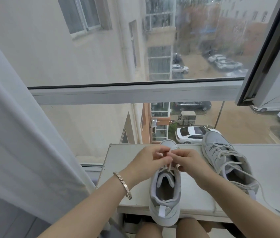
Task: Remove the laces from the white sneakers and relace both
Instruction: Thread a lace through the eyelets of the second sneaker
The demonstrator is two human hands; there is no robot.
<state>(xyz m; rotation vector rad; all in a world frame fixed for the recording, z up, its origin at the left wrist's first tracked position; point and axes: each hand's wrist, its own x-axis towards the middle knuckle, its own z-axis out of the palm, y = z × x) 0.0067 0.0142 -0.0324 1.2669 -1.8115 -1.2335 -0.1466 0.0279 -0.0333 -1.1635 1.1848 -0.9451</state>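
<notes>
A white sneaker (166,194) stands heel toward me on the white table (127,169), its heel over the front edge. Both hands hover over its eyelets. My left hand (150,162) and my right hand (190,160) each pinch a strand of its white lace (169,166) above the tongue. A second white sneaker (225,158) lies to the right, angled toe away. Its lace (263,196) is threaded but loose, with one end trailing toward the table's front edge.
A window frame (135,93) runs across just behind the table, and an open sash (273,66) hangs at the upper right. A white curtain (24,134) falls at the left. My knees (170,229) show under the table edge.
</notes>
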